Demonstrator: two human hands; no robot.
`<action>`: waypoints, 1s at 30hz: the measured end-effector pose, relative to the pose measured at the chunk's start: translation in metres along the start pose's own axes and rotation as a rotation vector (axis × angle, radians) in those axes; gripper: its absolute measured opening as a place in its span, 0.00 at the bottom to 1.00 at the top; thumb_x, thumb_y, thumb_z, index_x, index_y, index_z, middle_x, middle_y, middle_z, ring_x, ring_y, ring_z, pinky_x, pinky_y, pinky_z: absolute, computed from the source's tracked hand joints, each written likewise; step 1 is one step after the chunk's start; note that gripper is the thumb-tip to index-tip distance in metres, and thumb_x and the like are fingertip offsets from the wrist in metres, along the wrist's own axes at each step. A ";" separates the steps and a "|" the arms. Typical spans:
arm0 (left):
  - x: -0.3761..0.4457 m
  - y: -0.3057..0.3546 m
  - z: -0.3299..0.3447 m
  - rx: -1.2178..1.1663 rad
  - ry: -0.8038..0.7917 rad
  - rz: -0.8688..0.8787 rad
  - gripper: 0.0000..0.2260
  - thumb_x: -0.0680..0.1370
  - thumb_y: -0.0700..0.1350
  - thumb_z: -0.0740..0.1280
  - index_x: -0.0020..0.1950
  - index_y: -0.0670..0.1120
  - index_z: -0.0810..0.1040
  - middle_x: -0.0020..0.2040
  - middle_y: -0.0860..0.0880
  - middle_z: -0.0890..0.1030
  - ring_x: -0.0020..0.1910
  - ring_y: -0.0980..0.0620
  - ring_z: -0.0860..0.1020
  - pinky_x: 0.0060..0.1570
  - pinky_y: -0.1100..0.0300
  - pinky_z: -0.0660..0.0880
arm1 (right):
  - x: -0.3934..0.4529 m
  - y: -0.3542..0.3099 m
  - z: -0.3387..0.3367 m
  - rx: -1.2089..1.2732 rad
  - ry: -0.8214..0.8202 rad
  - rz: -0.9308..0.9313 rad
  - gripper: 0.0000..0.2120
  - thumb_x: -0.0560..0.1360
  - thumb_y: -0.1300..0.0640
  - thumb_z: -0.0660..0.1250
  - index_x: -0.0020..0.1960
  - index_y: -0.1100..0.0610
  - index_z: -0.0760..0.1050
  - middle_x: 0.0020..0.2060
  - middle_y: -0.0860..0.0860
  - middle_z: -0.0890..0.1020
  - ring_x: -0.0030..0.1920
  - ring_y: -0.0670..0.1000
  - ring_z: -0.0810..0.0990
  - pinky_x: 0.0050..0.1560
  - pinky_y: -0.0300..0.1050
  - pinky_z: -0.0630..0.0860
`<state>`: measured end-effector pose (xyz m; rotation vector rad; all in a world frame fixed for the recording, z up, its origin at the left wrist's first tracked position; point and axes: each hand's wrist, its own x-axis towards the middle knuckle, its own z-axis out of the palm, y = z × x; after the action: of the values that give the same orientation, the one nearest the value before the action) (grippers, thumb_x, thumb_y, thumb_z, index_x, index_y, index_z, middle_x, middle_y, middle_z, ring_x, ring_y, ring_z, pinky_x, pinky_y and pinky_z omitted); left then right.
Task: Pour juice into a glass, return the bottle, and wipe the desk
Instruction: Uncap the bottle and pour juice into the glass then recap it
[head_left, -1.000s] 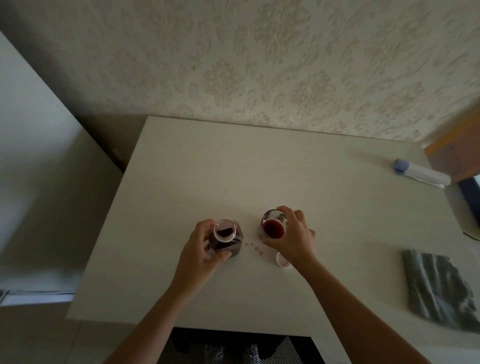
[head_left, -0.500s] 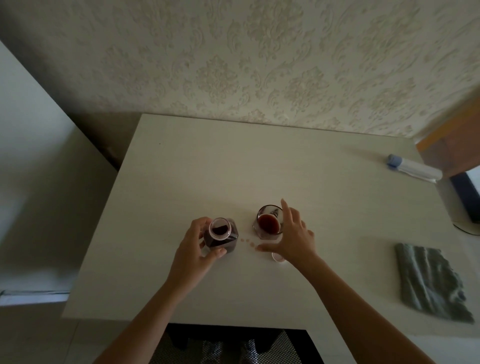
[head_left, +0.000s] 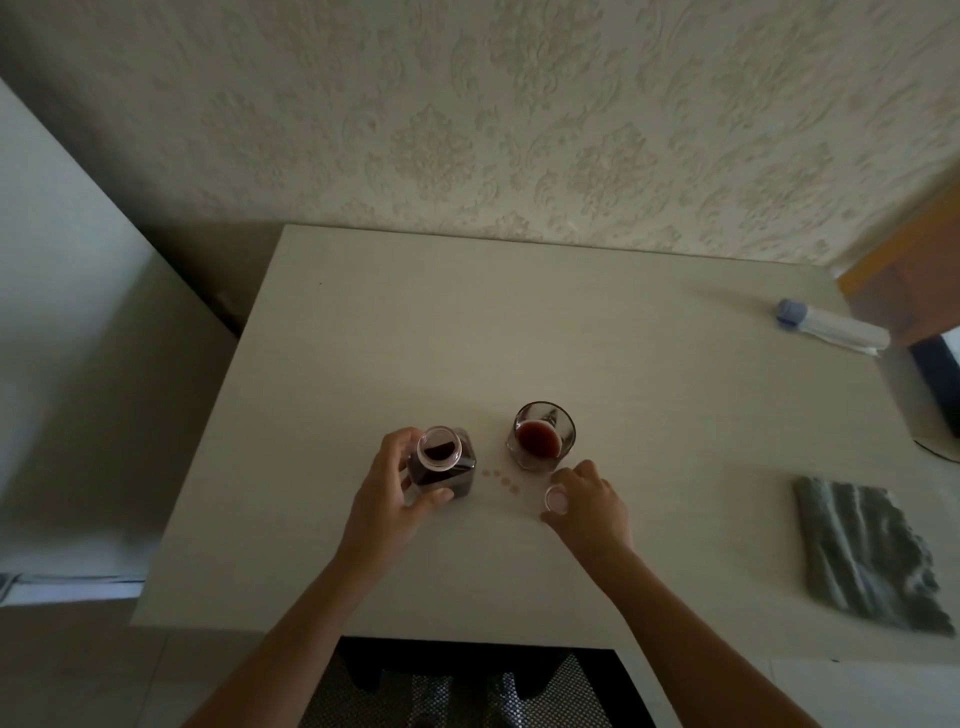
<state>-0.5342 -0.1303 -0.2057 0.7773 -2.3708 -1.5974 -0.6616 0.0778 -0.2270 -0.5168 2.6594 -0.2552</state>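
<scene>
A pale wooden desk (head_left: 519, 322) stands against a wall with cream embossed wallpaper (head_left: 519, 130). The pouring step looks done: the short clear glass (head_left: 544, 435) near the desk's middle stands upright and holds dark red juice in its lower part. Beside it, to the left and apart from it, is the square dark juice bottle (head_left: 445, 466), also upright, with its long axis vertical and its open round mouth facing up to the camera. The left hand (head_left: 387, 496) grips this bottle, fingers curled round the far side and the thumb on the near side. The right hand (head_left: 584, 501) rests on the desk just in front of the glass, and its fingertips pinch a small pale round cap (head_left: 557, 500). My judgement is that closing the bottle is the step in hand. Returning the bottle is not yet done. Small reddish juice drops (head_left: 501, 479) lie on the desk between bottle and glass, so the wiping also remains. The folded grey-green cloth (head_left: 870, 553) lies untouched at the right edge, well apart from both hands. A white tube with a blue cap (head_left: 826, 326) lies at the far right corner.
</scene>
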 end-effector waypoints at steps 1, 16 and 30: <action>0.000 0.000 0.000 -0.005 0.002 -0.005 0.31 0.66 0.41 0.76 0.59 0.65 0.65 0.58 0.62 0.76 0.59 0.59 0.75 0.57 0.51 0.75 | -0.001 0.000 0.000 0.009 0.011 -0.012 0.16 0.70 0.53 0.71 0.56 0.52 0.74 0.55 0.51 0.73 0.51 0.53 0.76 0.45 0.44 0.75; 0.000 0.013 0.000 -0.032 -0.011 -0.041 0.31 0.64 0.34 0.76 0.53 0.65 0.68 0.51 0.64 0.80 0.54 0.61 0.78 0.46 0.68 0.75 | -0.024 -0.036 -0.075 0.606 -0.211 -0.252 0.16 0.61 0.51 0.78 0.44 0.48 0.74 0.45 0.49 0.82 0.42 0.46 0.81 0.45 0.47 0.81; -0.014 0.070 -0.032 0.315 0.024 0.164 0.28 0.64 0.52 0.77 0.60 0.59 0.69 0.55 0.62 0.79 0.53 0.58 0.79 0.49 0.54 0.78 | -0.050 -0.098 -0.144 0.762 0.106 -0.518 0.19 0.66 0.50 0.76 0.55 0.44 0.77 0.54 0.37 0.80 0.58 0.39 0.76 0.61 0.49 0.72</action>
<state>-0.5312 -0.1295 -0.1279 0.6287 -2.6271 -1.1622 -0.6502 0.0218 -0.0549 -0.9122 2.2158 -1.3953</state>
